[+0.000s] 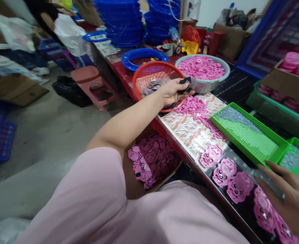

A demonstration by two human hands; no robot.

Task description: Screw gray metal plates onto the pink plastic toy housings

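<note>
My left hand (173,92) reaches over the rim of an orange-red mesh basket (142,73), fingers closed on thin black pieces (185,84). Grey and dark flat pieces (153,87) lie inside that basket. My right hand (289,200), blurred, hovers at the right over a row of pink plastic casings, its fingers apart. Nearest to it are a pink casing (264,210) and the corner of a green tray (281,154). More casings (225,171) with small shiny metal parts lie along the table's front edge.
Small pink parts fill a pale basin (202,87) and are heaped (192,105) on the table. Another green tray (298,162) holds shiny small parts. A carton of pink pieces (154,159) stands below the edge. Blue rings (129,61), a stool (88,76) and a person (49,20) are farther left.
</note>
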